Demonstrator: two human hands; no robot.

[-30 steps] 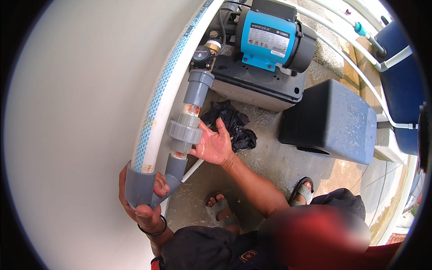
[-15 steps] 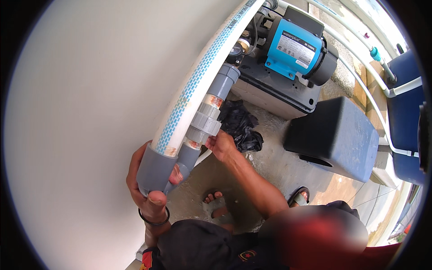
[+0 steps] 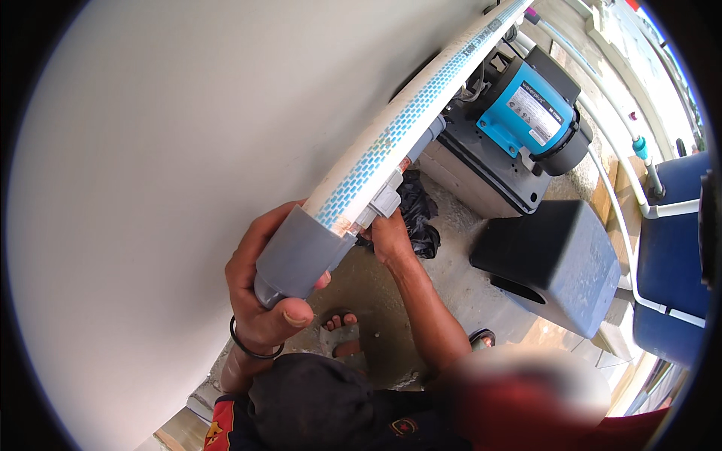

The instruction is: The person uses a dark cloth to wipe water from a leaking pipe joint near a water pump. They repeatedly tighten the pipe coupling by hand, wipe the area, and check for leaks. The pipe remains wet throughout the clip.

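A thick white pipe (image 3: 391, 158) with a blue brick-like pattern slants along the wall. Its near end sits in a grey pipe fitting (image 3: 301, 252) with a curved bottom. My left hand (image 3: 252, 278), a black band on its wrist, wraps round this fitting, thumb on the near side. Behind the thick pipe runs a thinner line with a grey pipe union (image 3: 385, 197), partly covered. My right hand (image 3: 391, 239) is curled against the union from below; its fingertips are hidden behind the pipe.
A blue and black pump (image 3: 530, 113) stands on a block at the back right. Near it lie a black plastic bag (image 3: 417, 214) and a dark hollow cover (image 3: 545, 263). Blue tanks (image 3: 673, 263) with white pipes stand far right. A pale wall (image 3: 150, 188) closes the left side.
The view has shifted, with the pump now farther right. The thick pipe and its fitting now cover most of the thinner line. Both hands keep their places on the pipework.
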